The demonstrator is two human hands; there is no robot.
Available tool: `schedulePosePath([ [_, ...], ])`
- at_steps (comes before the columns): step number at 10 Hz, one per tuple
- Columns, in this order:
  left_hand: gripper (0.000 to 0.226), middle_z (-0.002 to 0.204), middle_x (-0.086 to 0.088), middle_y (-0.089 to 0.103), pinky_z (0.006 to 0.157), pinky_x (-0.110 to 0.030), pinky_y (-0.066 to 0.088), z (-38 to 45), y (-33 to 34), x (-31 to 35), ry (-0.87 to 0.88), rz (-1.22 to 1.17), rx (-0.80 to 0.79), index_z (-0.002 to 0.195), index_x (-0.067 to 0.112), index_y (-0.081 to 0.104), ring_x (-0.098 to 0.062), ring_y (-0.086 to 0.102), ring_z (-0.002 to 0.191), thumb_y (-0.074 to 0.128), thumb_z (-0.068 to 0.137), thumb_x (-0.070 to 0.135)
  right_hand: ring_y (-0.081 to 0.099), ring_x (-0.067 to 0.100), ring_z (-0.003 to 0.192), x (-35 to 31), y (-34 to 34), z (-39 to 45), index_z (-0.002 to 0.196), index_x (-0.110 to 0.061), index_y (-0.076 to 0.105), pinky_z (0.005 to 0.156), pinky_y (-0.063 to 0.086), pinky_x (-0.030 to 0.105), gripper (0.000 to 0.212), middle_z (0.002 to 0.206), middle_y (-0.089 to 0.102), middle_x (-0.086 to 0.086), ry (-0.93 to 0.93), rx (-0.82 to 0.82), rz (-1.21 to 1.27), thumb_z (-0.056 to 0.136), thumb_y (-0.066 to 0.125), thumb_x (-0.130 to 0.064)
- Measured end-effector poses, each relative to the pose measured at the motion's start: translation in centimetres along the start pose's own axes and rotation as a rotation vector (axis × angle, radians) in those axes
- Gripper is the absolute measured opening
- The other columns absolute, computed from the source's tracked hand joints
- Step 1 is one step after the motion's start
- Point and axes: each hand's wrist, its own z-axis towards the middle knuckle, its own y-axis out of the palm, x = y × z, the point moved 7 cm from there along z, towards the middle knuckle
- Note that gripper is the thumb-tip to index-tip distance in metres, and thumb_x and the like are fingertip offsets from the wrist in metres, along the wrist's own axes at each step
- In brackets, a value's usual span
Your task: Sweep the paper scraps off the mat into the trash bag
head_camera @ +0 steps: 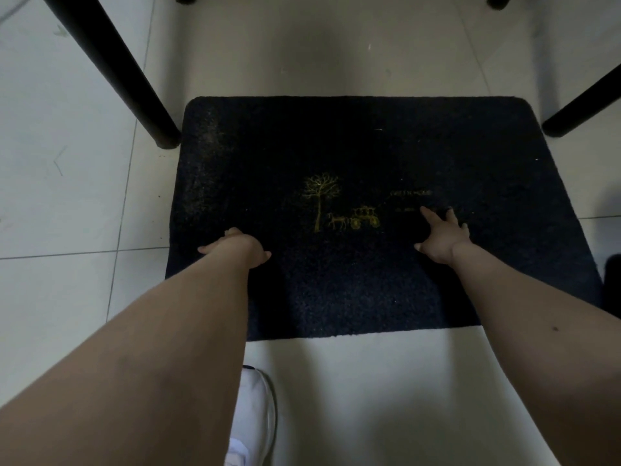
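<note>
A dark navy mat (363, 149) with a gold tree and carriage print lies flat on the tiled floor. My left hand (237, 247) rests on the mat near its left edge, fingers bent down onto the pile, holding nothing that I can see. My right hand (442, 235) lies on the mat right of the print with fingers spread and straight. Only a few tiny pale specks (378, 130) show on the mat. No trash bag is in view.
Black furniture legs stand at the mat's back left corner (164, 137) and back right corner (557, 127). A white shoe (252, 415) is on the pale tiles in front of the mat. A dark object (613, 284) sits at the right edge.
</note>
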Motion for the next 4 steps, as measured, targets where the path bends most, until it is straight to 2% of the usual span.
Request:
schedulePosePath([
  [1,0.11,0.16,-0.018,0.0,0.117,-0.058,0.014,-1.9,-0.1,-0.5,-0.133,-0.114,0.008,0.152,0.012,-0.009,-0.045,0.013,0.144,0.04,0.078,0.076,-0.005,0.034,0.146,-0.7,0.1,-1.6,0.148,-0.045,0.005,0.113,0.015,0.062,0.083,0.16,-0.01,0.001,0.027,0.111,0.073,0.091,0.058,-0.014],
  [2,0.096,0.158,-0.024,0.002,0.115,-0.059,0.017,-4.8,-0.9,0.1,-0.142,-0.291,0.124,0.153,0.019,-0.003,-0.048,0.012,0.143,0.054,0.084,0.054,0.002,0.033,0.146,-2.2,0.0,-3.9,0.148,-0.043,0.008,0.111,0.019,0.063,0.08,0.16,0.0,0.002,-0.016,0.201,0.102,0.091,0.056,-0.015],
  [4,0.086,0.157,-0.024,0.01,0.117,-0.055,0.019,-11.1,-4.3,1.4,-0.05,-0.407,0.192,0.153,0.011,0.002,-0.045,0.017,0.144,0.05,0.09,0.044,0.012,0.033,0.143,-4.6,-3.2,-10.0,0.148,-0.038,0.015,0.109,0.025,0.061,0.071,0.158,0.011,0.005,-0.121,0.276,0.153,0.091,0.057,-0.029],
])
